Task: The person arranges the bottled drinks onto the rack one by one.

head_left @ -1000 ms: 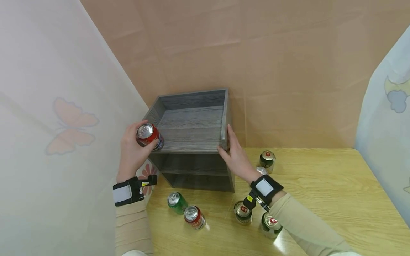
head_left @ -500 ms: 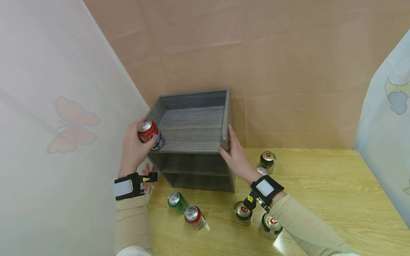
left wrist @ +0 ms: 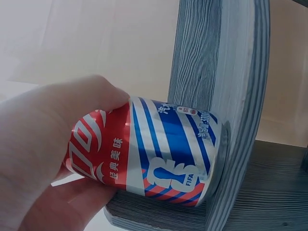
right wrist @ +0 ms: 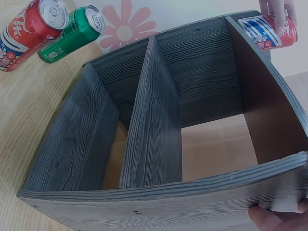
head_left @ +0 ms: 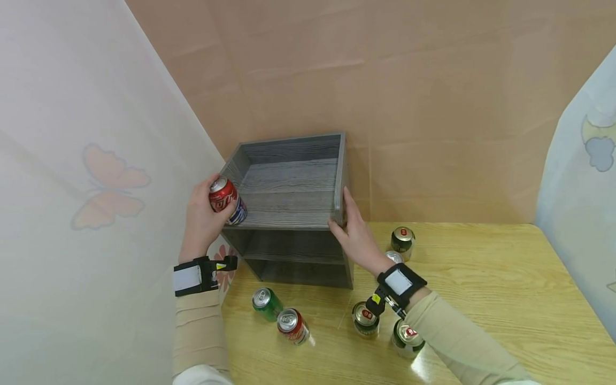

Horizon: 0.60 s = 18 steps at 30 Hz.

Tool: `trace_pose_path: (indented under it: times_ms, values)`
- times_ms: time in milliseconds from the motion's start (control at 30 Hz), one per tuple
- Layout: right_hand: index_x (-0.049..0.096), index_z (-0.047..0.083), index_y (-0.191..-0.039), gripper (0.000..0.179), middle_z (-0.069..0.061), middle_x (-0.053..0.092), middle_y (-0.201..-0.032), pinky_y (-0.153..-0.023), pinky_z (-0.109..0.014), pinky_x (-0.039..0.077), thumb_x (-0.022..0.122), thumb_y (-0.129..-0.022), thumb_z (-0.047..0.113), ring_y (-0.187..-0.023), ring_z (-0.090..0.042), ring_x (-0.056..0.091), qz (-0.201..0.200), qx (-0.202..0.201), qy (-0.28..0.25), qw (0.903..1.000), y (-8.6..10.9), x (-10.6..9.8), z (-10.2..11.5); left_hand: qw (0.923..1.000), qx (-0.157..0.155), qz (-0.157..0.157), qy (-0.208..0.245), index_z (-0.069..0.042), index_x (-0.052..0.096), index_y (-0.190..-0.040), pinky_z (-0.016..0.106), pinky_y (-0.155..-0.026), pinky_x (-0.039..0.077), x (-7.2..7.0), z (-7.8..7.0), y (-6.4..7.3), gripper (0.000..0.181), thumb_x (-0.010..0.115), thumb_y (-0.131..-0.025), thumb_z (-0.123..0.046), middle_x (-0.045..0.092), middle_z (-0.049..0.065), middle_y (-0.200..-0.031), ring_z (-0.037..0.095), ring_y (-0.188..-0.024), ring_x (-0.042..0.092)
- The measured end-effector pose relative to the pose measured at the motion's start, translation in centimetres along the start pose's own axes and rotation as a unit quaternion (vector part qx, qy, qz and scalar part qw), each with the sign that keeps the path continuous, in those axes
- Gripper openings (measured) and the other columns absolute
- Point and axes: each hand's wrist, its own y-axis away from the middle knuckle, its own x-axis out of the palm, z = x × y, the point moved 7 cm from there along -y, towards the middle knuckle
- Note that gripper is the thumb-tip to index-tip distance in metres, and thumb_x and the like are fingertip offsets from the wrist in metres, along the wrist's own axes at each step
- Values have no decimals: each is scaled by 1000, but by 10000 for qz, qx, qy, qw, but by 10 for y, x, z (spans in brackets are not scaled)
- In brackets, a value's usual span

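Observation:
My left hand (head_left: 203, 220) grips a red, white and blue cola can (left wrist: 168, 149) near its top, fingers and thumb curled round it. The can stands on the front left corner of the top shelf of a grey wooden shelf unit (head_left: 289, 208); in the left wrist view its base meets the board. At the unit's right side rests my right hand (head_left: 355, 235), fingers along the outer panel and thumb near the front edge. That hand shows only in part in the right wrist view, its fingers (right wrist: 264, 217) against the panel.
On the wooden table (head_left: 481, 289), a green can (head_left: 266, 303) and another red can (head_left: 292, 325) stand before the unit. Several dark green and gold cans (head_left: 366, 320) stand to the right, near my right forearm. A white wall sheet (head_left: 96, 299) runs close along the left.
The cola can has tipped more upright and shifted slightly right and away from me, my left hand moving with it. My right hand stays on the unit's side.

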Motion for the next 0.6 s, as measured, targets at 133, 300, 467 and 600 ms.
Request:
trace_pose_path:
  times_ms: [133,300,467,600]
  values:
    - [-2,13,-164,84,-9,5,-169,-97,-51,46,56,-105,29,-130,-36,48,34,20,-48,10000,0,-1,2,9999,-99,21,21,-5,40,-152,58,-102,45,1,1,0,76,79,-87,-9,39,23,-146,42,-129,48]
    - [-4,15,-164,85,-9,4,-169,-101,-52,45,56,-105,28,-136,-36,43,65,33,-122,9999,1,-2,3,9998,-177,11,30,-5,39,-153,57,-103,44,1,1,0,79,80,-86,-8,34,23,-146,43,-130,46]
    - [-4,14,-164,84,-10,5,-169,-99,-52,46,55,-106,29,-134,-37,45,31,-15,-131,9999,0,-2,2,9999,-157,-21,-2,-4,40,-153,55,-103,45,2,0,-1,79,81,-85,-9,37,22,-146,41,-130,47]
    - [-4,14,-164,83,-10,5,-169,-103,-53,42,54,-106,30,-139,-37,39,34,-33,-90,9999,0,-2,1,9999,-103,-79,-62,-2,43,-151,55,-102,46,0,-2,-1,78,82,-84,-9,40,22,-146,40,-129,48]
